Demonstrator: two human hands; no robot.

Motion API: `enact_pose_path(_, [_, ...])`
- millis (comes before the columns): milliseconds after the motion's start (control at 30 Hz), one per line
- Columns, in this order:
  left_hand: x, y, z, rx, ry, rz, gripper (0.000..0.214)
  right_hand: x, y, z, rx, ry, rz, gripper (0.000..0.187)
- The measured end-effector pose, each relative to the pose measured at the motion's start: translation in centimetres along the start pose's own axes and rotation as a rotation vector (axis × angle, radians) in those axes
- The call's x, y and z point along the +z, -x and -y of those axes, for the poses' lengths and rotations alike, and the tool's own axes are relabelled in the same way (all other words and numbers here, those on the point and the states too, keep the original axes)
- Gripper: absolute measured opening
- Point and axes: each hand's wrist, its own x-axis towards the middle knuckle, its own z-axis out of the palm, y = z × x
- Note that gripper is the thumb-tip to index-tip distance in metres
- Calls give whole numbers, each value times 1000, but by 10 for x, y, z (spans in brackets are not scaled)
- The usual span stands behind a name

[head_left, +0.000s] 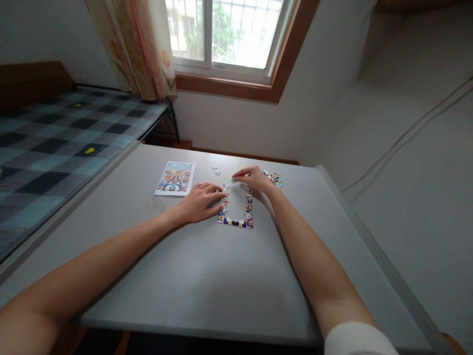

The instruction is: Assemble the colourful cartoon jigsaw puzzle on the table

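A jigsaw puzzle frame (pixel 235 223) of joined edge pieces lies on the table, with bare table showing inside it. My left hand (pixel 202 202) rests flat beside its left side, fingers spread and fingertips touching the pieces there. At the far end of the frame, my right hand (pixel 252 178) pinches a small puzzle piece (pixel 233 180) between thumb and fingers. My right hand and wrist partly hide the upper right corner of the frame. Just beyond my right wrist lies a pile of loose puzzle pieces (pixel 275 178).
A printed picture sheet (pixel 175 178) lies left of the puzzle on the grey table (pixel 177 276). Two or so loose pieces (pixel 216 170) sit near the far edge. A bed with a checked cover (pixel 74 128) stands to the left, and a window (pixel 229 34) is behind.
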Motion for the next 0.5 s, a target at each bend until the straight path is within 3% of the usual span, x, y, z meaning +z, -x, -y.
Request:
enact_pose_path(100, [0,0,0,3,3,4,35,-8,6,-3,-10,73,42,10])
enact_pose_path(300, [0,0,1,-8,1,8,35,-32,11,-11,32,180,-73,11])
enact_pose_path(500, [0,1,2,-1,-1,18,35,-36,17,-5,162,163,76,10])
